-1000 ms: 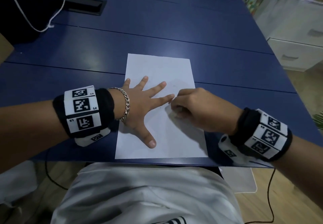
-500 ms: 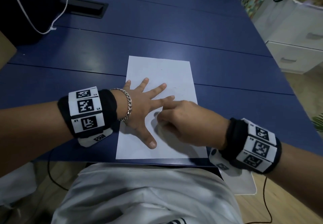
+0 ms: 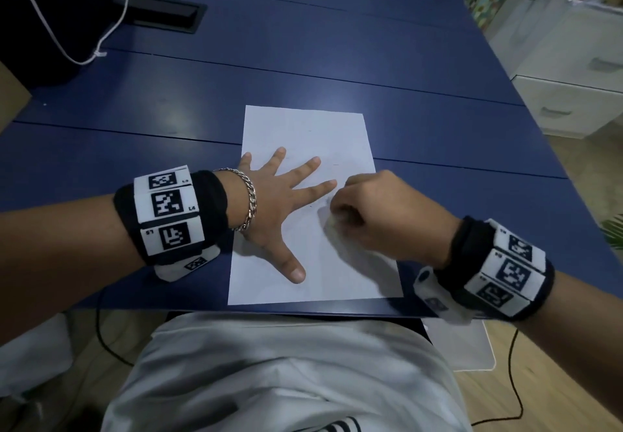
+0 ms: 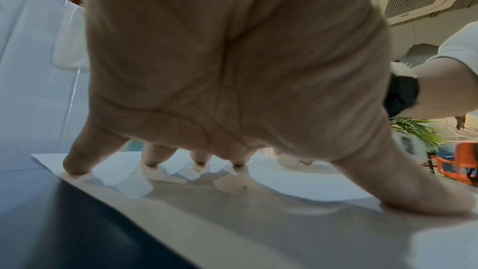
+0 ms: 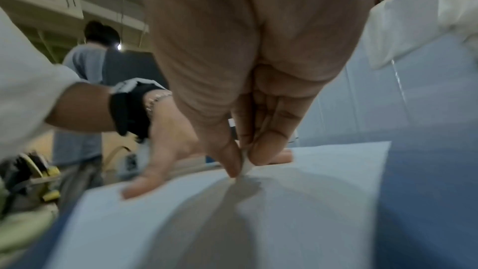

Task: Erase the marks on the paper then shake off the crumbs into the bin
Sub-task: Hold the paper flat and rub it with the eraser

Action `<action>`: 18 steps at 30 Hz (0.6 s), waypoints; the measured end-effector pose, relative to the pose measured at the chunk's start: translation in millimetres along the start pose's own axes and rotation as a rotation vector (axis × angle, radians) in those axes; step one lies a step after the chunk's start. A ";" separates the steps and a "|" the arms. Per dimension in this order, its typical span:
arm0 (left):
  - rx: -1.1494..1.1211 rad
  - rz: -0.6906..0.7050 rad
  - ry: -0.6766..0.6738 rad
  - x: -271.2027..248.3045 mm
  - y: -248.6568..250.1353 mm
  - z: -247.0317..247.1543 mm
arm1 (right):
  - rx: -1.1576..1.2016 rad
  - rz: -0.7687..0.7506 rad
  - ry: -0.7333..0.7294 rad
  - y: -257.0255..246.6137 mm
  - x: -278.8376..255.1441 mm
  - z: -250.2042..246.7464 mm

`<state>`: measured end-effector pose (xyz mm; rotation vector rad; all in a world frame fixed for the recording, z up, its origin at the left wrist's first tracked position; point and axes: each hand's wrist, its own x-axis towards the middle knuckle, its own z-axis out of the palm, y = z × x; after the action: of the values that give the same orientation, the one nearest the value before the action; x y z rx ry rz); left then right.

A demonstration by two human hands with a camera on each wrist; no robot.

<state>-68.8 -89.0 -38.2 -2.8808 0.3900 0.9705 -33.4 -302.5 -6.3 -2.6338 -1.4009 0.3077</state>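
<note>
Left hand (image 3: 269, 209) flat, fingers spread straight, pressing down on paper (image 3: 303, 134). Right hand (image 3: 381, 215) just beside left's index fingertip, fingers curled, thumb and fingers pinching a small white eraser (image 5: 247, 166), its tip touching the paper under the hand. Paper lies on blue table (image 3: 337, 54), near edge close to the person's body. Faint marks on paper beyond right hand. Bin not seen.
</note>
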 end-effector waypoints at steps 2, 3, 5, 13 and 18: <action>0.003 -0.001 -0.006 0.6 0.1 -0.3 | 0.036 -0.055 -0.032 -20.8 -6.6 7.9; 0.006 0.001 -0.009 1.2 0.1 -0.2 | 0.050 -0.074 -0.060 -27.4 -10.1 11.8; 0.004 0.001 -0.011 1.0 0.1 -0.3 | 0.040 -0.031 -0.066 -20.3 -9.8 11.5; -0.040 0.013 0.003 -5.2 0.6 -1.1 | 0.080 0.172 0.032 12.6 -19.4 6.6; 0.003 0.010 0.023 -18.3 -24.3 -1.5 | 0.095 0.218 0.023 21.2 -20.2 5.5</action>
<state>-75.6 -61.8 -26.2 -2.8930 0.4075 0.9378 -28.8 -330.8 -14.0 -2.7038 -1.0645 0.3574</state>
